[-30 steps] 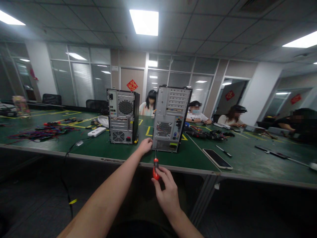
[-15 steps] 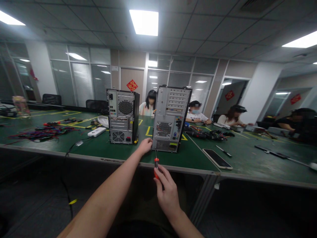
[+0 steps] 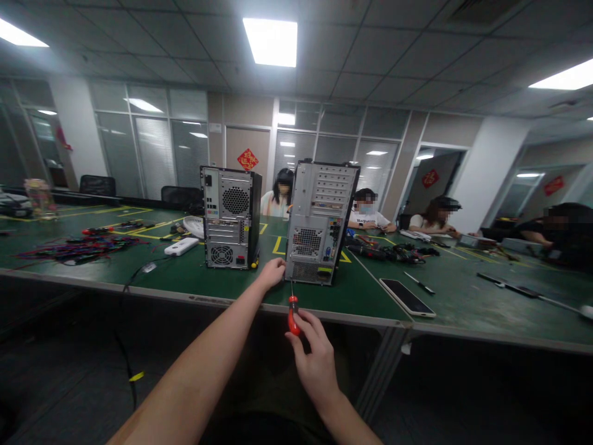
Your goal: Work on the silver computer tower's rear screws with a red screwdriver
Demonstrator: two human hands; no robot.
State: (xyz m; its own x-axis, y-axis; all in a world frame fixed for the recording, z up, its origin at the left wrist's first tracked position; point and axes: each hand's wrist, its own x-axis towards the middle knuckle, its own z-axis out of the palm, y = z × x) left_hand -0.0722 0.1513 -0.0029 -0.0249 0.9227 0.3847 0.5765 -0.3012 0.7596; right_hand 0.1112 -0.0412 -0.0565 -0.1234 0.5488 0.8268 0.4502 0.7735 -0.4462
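Note:
A screwdriver (image 3: 293, 317) with a red and black handle is in my right hand (image 3: 317, 358), fingers and thumb around the handle's end. Its thin shaft points up to the bottom left corner of the larger computer case (image 3: 308, 241), which stands upright with its back panel facing me. Whether the tip sits in a screw is too small to tell. My left hand (image 3: 272, 274) is curled against the lower left edge of this case, its fingertips partly hidden. Left of it, a second, smaller computer case (image 3: 227, 225) stands upright.
On the green table (image 3: 352, 300) a phone (image 3: 406, 298) and a thin tool (image 3: 419, 283) lie to the right. Dark cables (image 3: 403, 252) are behind them. A white power strip (image 3: 180, 246) and coloured wires (image 3: 88, 249) lie left. Several people sit across the table.
The fingers of my right hand have opened a little and shifted on the screwdriver handle, leaving more of the red end showing. My left hand and both cases have stayed in place.

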